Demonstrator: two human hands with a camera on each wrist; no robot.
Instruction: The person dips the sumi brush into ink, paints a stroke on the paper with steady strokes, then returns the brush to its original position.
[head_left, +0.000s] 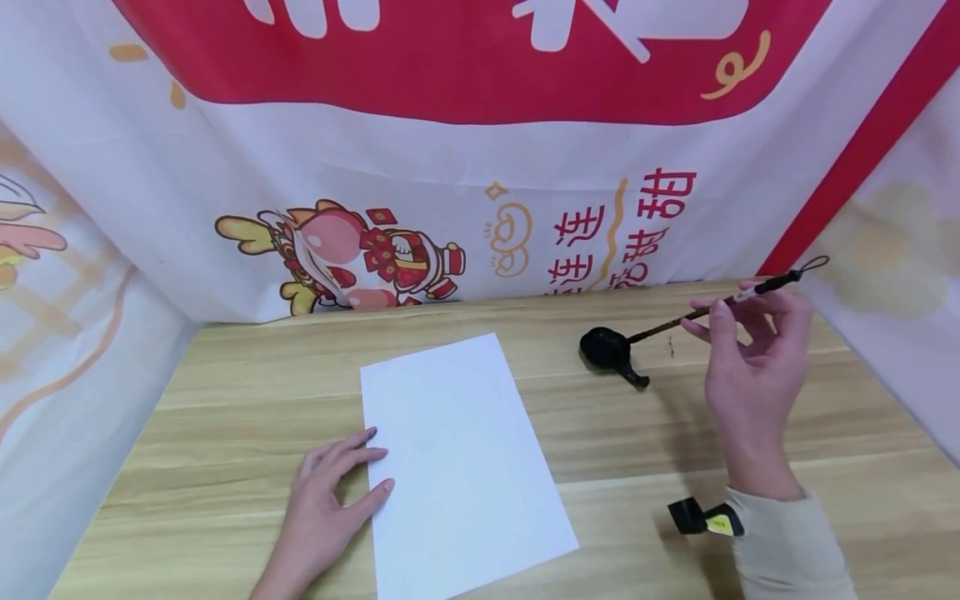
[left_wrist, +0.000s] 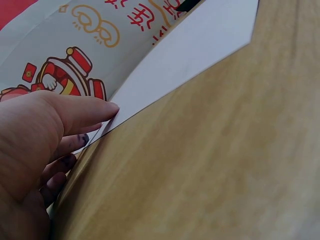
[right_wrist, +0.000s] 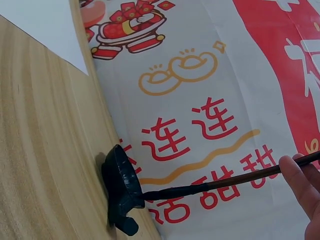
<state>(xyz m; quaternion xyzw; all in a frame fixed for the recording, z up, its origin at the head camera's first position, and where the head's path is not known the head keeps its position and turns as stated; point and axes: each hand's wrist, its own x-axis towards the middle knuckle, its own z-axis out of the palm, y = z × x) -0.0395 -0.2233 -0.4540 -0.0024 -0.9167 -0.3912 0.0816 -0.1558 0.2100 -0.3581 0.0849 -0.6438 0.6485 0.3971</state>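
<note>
My right hand (head_left: 757, 367) pinches a dark writing brush (head_left: 678, 322) by the upper part of its handle, a cord loop at its top end. The brush slants down to the left, its black tip at the rim of a small black ink dish (right_wrist: 120, 182) with a curved spout-like handle. A blank white sheet of paper (head_left: 465, 467) lies slightly turned on the table. On the sheet's left edge rest the fingertips of my left hand (head_left: 326, 500), fingers spread and relaxed. Dark smudges mark some of its fingertips (left_wrist: 84, 139).
The wood-grain table (head_left: 225, 450) is bounded at the back by a white and red printed cloth (head_left: 465, 208), with more cloth at both sides. A small black item with a yellow label (head_left: 705, 518) shows beside the right sleeve (head_left: 787, 542).
</note>
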